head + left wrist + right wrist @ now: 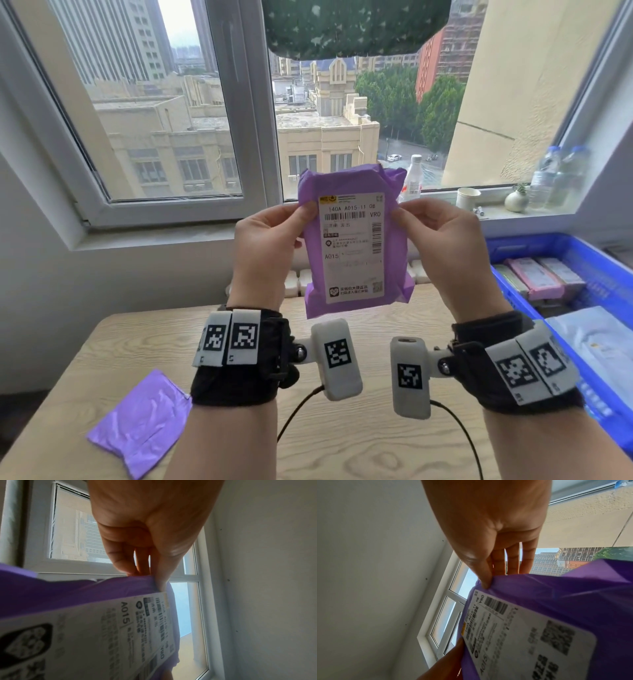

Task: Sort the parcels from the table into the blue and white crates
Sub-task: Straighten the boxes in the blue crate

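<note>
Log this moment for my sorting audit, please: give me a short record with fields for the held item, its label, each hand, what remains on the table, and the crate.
held item: purple parcel, upright in the air, above the table
label: white shipping label facing the person, reads A015
left hand: pinches the parcel's upper left edge
right hand: pinches its upper right edge
remaining on table: one purple parcel, lying flat, near left
blue crate: right of the table, already holds parcels
white crate: not in view

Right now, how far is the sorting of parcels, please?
Done: the blue plastic crate already holds several parcels. In hand: both hands, left and right, pinch a purple plastic mailer with a white label, held upright as if to read it. Left: a flat purple parcel lies on the wooden table. No white crate is in view.
</note>
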Available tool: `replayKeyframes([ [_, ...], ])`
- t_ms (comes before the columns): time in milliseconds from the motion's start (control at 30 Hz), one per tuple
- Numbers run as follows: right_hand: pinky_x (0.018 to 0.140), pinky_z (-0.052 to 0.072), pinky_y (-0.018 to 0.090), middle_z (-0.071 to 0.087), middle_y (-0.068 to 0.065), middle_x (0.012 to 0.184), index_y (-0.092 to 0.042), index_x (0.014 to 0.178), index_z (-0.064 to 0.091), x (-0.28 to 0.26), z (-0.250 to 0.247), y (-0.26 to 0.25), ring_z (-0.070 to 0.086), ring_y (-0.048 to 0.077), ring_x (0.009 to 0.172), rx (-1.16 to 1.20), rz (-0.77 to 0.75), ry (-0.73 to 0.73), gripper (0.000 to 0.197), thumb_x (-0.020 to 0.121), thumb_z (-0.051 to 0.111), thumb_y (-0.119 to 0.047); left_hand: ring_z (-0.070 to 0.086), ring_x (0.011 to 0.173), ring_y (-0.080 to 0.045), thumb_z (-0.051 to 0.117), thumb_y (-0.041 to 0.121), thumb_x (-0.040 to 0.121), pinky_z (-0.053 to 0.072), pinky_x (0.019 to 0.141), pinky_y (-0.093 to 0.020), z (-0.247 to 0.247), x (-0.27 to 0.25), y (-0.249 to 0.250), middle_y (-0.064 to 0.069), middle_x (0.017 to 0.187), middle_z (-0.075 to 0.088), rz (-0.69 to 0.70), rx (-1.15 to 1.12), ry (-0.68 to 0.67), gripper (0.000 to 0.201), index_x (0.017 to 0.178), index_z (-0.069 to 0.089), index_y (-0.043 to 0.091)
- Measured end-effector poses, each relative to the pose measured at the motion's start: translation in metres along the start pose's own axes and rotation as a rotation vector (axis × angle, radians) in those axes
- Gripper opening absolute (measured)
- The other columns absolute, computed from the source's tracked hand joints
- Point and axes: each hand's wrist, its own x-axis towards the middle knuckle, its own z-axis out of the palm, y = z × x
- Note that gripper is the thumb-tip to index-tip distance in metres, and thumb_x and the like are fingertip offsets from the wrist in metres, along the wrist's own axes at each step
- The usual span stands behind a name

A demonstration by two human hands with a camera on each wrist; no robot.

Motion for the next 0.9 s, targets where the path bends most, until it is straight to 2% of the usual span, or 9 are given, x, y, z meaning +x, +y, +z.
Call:
replayKeyframes([
  [133, 0.072, 0.052, 0.015, 0.074, -0.010, 0.081, -0.024, 0.087, 0.072, -0.002, 0.000, -0.007, 0.069, 0.005, 0.079, 0.060, -0.065, 0.050, 0.018, 0.090, 0.068, -0.007, 0.059, 0.061, -0.005, 0.077, 0.016, 0.081, 0.046, 0.060, -0.017, -0.003, -0.001, 0.011, 0.005, 0.071, 0.074, 0.068, -0.032, 0.023, 0.002, 0.081, 0.076, 0.017],
  [233, 0.074, 0.050, 0.014, 0.074, -0.010, 0.080, -0.017, 0.090, 0.072, -0.003, 0.001, -0.011, 0.068, 0.004, 0.078, 0.103, -0.099, 0.053, 0.016, 0.089, 0.067, -0.002, 0.058, 0.058, -0.002, 0.077, 0.012, 0.079, 0.044, 0.057, -0.014, -0.004, -0.002, 0.017, 0.007, 0.068, 0.073, 0.109, -0.064, 0.033, 0.004, 0.083, 0.075, 0.013],
  [333, 0.074, 0.051, 0.015, 0.075, -0.008, 0.082, -0.012, 0.093, 0.073, -0.004, 0.003, -0.014, 0.070, 0.006, 0.080, 0.130, -0.100, 0.069, 0.013, 0.089, 0.067, -0.002, 0.058, 0.060, -0.004, 0.078, 0.013, 0.078, 0.045, 0.058, -0.017, -0.005, -0.004, 0.021, 0.005, 0.070, 0.073, 0.128, -0.074, 0.041, 0.008, 0.085, 0.075, 0.011],
  [467, 0.078, 0.058, 0.032, 0.076, 0.002, 0.088, -0.011, 0.096, 0.073, -0.005, 0.004, -0.018, 0.072, 0.018, 0.084, 0.125, -0.090, 0.099, 0.010, 0.091, 0.067, -0.005, 0.063, 0.076, -0.019, 0.079, 0.031, 0.071, 0.048, 0.072, -0.034, -0.007, -0.008, 0.025, -0.008, 0.087, 0.076, 0.121, -0.062, -0.015, 0.026, 0.089, 0.077, 0.013],
  [533, 0.079, 0.059, 0.038, 0.076, 0.004, 0.090, -0.010, 0.097, 0.073, -0.005, 0.003, -0.021, 0.072, 0.022, 0.084, 0.130, -0.075, 0.124, 0.009, 0.091, 0.067, -0.007, 0.064, 0.075, -0.016, 0.078, 0.034, 0.070, 0.049, 0.074, -0.034, -0.008, -0.011, 0.028, -0.006, 0.087, 0.077, 0.102, -0.022, -0.065, 0.026, 0.087, 0.077, 0.015],
  [633, 0.077, 0.059, 0.036, 0.076, 0.002, 0.087, -0.015, 0.092, 0.073, -0.004, 0.002, -0.026, 0.071, 0.018, 0.080, 0.146, -0.062, 0.161, 0.009, 0.091, 0.068, -0.008, 0.065, 0.064, -0.005, 0.075, 0.019, 0.078, 0.050, 0.064, -0.017, -0.010, -0.016, 0.028, 0.001, 0.076, 0.076, 0.048, -0.010, -0.164, 0.013, 0.085, 0.074, 0.008],
  [700, 0.078, 0.059, 0.037, 0.076, 0.005, 0.088, -0.013, 0.093, 0.072, -0.004, 0.001, -0.029, 0.071, 0.019, 0.081, 0.154, -0.058, 0.174, 0.008, 0.091, 0.068, -0.007, 0.066, 0.060, -0.001, 0.072, 0.009, 0.082, 0.048, 0.058, -0.010, -0.010, -0.020, 0.028, 0.003, 0.073, 0.075, 0.034, -0.010, -0.220, 0.006, 0.086, 0.073, 0.005],
  [800, 0.082, 0.059, 0.039, 0.075, 0.009, 0.092, -0.010, 0.096, 0.072, -0.006, -0.001, -0.030, 0.072, 0.025, 0.086, 0.139, -0.060, 0.169, 0.007, 0.091, 0.067, -0.008, 0.072, 0.072, -0.008, 0.073, 0.004, 0.080, 0.052, 0.065, -0.013, -0.010, -0.022, 0.027, -0.002, 0.081, 0.077, 0.053, -0.004, -0.233, 0.010, 0.090, 0.074, 0.004],
  [900, 0.074, 0.056, 0.030, 0.076, 0.003, 0.087, -0.012, 0.094, 0.070, -0.008, -0.003, -0.029, 0.071, 0.016, 0.080, 0.181, -0.053, 0.140, 0.007, 0.092, 0.066, -0.008, 0.074, 0.081, -0.018, 0.074, 0.005, 0.080, 0.056, 0.070, -0.020, -0.008, -0.022, 0.025, -0.007, 0.087, 0.077, 0.066, -0.022, -0.200, 0.010, 0.090, 0.075, 0.004],
])
